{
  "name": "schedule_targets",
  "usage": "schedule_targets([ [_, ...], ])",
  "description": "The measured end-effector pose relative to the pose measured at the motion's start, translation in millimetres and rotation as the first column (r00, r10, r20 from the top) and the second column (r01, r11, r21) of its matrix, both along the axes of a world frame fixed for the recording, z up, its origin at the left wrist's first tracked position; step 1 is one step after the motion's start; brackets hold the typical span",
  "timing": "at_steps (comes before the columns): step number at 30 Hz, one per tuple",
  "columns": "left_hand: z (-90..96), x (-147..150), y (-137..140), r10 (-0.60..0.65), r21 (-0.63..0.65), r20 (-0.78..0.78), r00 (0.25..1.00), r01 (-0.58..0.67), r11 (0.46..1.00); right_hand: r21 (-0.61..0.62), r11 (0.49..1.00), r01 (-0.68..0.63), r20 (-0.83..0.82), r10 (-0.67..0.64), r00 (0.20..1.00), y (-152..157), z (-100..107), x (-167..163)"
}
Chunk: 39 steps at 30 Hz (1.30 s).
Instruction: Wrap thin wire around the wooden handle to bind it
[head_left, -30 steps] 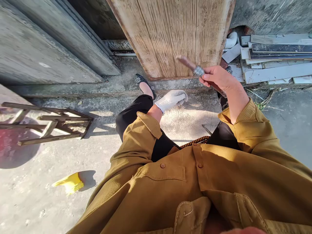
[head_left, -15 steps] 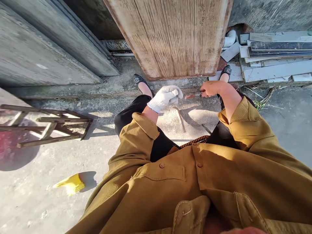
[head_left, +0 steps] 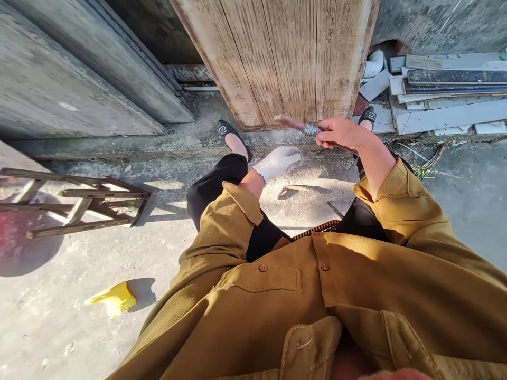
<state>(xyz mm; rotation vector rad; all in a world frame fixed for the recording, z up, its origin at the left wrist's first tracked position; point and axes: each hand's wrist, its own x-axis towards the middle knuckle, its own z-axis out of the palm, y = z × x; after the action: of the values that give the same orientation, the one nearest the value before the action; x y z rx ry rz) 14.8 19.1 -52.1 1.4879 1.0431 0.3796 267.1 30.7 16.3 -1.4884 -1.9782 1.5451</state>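
Note:
In the head view my right hand [head_left: 340, 132], bare, is closed on a short brown stick [head_left: 291, 122] with silvery wire [head_left: 311, 129] wound round it. The stick's free end points left, in front of the wooden boards. My left hand [head_left: 279, 161], in a white knitted glove, is closed with fingers curled, lower and to the left of the stick. Whether it holds anything is hidden. Below the gloved hand shows a small, bent light-brown stick [head_left: 295, 187]; I cannot tell whether it lies on the ground or hangs above it. A thin dark tool-like piece [head_left: 335, 209] lies near my right thigh.
A weathered plank panel [head_left: 289, 63] stands straight ahead between my feet. Left are a wooden stool [head_left: 97, 195], grey slabs [head_left: 79, 68] and a yellow object [head_left: 114, 298] on concrete. Stacked boards [head_left: 451, 113] and a white pipe [head_left: 373, 63] are at right.
My right hand has risen away from me with the wire-wound stick. My gloved left hand has shifted slightly right. The small bent stick has turned from pointing towards me to lying crosswise.

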Motion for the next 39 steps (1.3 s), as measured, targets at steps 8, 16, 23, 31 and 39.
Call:
schedule_targets([
  [8,9.2,-4.3,-9.2,-0.19,-0.076,0.154,0.97,0.204,0.976,0.041,0.999,-0.002,0.512,-0.02,0.859,5.0,0.3,-4.1],
  [16,4.0,-9.9,-1.6,-0.165,0.058,-0.013,0.986,0.166,0.984,-0.369,0.768,-0.524,0.367,0.638,0.677,-8.3,-8.9,-20.9],
  [23,-5.7,-10.8,4.4,-0.103,0.075,0.051,0.993,0.099,0.992,-0.165,0.871,-0.463,-0.025,0.466,0.884,-3.3,3.0,-1.6],
  [31,-2.9,-4.6,-3.7,-0.181,-0.046,0.223,0.958,0.196,0.979,0.103,0.935,0.338,-0.123,-0.325,0.938,14.8,-16.5,7.4],
  [39,5.4,-8.0,-5.8,-0.218,0.033,0.101,0.971,0.215,0.976,-0.136,0.967,-0.217,0.629,0.254,0.735,10.5,-23.3,-6.0],
])
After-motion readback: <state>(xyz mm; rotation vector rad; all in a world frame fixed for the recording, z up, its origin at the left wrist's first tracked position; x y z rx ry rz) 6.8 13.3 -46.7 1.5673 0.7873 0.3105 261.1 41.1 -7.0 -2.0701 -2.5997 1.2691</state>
